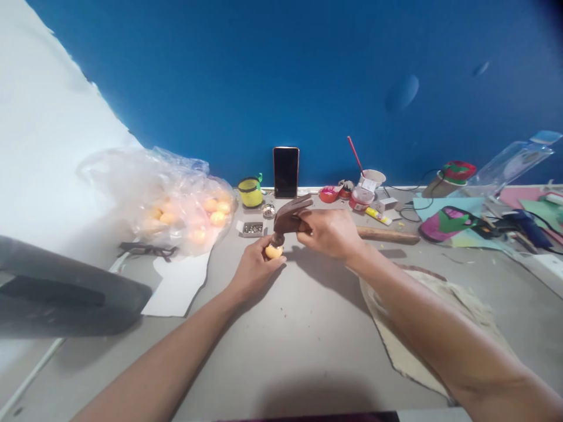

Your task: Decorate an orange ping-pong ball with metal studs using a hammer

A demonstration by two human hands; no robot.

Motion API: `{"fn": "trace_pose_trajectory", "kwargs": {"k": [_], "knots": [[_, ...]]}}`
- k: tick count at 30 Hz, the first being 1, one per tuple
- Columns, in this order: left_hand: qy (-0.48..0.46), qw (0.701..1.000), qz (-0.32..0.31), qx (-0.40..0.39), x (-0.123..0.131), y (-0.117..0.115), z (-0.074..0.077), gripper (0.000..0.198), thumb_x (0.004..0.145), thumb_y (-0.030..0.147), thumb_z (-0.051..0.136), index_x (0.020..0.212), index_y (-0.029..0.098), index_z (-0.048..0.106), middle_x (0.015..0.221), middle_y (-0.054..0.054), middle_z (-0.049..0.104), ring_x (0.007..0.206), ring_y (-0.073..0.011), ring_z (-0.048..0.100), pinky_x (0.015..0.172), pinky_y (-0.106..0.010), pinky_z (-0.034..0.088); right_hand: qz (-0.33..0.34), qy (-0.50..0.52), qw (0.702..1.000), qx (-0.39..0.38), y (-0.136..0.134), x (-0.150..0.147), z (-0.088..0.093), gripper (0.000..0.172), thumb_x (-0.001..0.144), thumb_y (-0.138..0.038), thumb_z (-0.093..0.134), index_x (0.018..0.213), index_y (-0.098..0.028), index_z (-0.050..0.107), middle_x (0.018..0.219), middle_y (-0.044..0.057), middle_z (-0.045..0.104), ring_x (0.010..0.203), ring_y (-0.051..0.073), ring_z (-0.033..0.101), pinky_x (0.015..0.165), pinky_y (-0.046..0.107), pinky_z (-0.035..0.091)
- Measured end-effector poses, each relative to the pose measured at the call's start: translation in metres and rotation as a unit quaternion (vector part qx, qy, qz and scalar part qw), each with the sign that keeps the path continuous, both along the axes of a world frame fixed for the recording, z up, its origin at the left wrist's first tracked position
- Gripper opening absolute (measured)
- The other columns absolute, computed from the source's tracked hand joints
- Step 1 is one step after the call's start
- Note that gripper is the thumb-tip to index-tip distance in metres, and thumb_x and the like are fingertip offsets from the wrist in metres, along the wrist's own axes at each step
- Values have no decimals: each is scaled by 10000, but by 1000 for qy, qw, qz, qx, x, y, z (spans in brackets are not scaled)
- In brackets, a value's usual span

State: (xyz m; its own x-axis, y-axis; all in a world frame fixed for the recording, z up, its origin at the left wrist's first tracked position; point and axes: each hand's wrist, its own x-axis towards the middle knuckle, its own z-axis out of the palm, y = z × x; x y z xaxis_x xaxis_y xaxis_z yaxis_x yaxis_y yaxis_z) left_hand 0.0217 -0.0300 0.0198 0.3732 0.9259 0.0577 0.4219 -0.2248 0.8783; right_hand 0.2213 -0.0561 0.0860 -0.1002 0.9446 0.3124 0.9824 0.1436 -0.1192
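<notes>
My left hand has its fingers wrapped round a small orange ball, which looks like a table tennis ball, low over the table. My right hand is closed round a claw hammer close to its head. The wooden handle sticks out to the right, past my fist. The hammer's striking face is right at the top of the ball; whether anything lies between them cannot be made out. Just behind my left hand is a small open box of tiny metal pieces.
A clear plastic bag of orange balls lies at left, near white paper and a dark cylinder. A phone leans against the blue wall. Paint pots and a glue tube stand behind; a cloth lies under my right forearm.
</notes>
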Motion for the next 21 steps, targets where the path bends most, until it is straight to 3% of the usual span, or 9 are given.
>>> {"fn": "trace_pose_trajectory", "kwargs": {"k": [5,9,15,19,21], "knots": [[-7,1000,12,-17,1,-2,0,390,704,269,683,1080,172,718,813,-7,687,698,-178,585,678,-290,473,-34,40,998,37,-1,4,8,230,821,-305,562,932,-195,731,774,65,727,681,201,582,602,297,274],[6,1000,6,-4,1,-3,-1,255,713,266,678,949,177,713,804,-7,690,726,-189,597,675,-288,464,20,-1,1000,-16,-1,2,5,218,824,-294,572,924,-214,748,805,71,748,687,210,598,606,306,275],[17,1000,9,-6,3,-4,2,340,703,263,696,1032,176,711,859,-19,716,733,-198,609,687,-298,465,0,16,1000,26,-2,-1,-1,257,855,-337,561,967,-201,748,786,75,741,712,218,617,611,305,270],[19,999,11,-31,2,-5,3,175,704,282,698,844,180,674,720,7,643,669,-181,568,621,-284,432,39,2,999,1,-2,-2,-2,219,853,-307,557,916,-211,744,788,71,750,696,203,606,600,310,256],[11,999,2,-36,1,-4,3,194,710,288,701,869,178,684,725,10,642,672,-177,565,623,-281,433,30,4,999,16,-3,-1,1,220,846,-307,558,911,-205,742,789,74,747,696,203,602,602,310,255]]}}
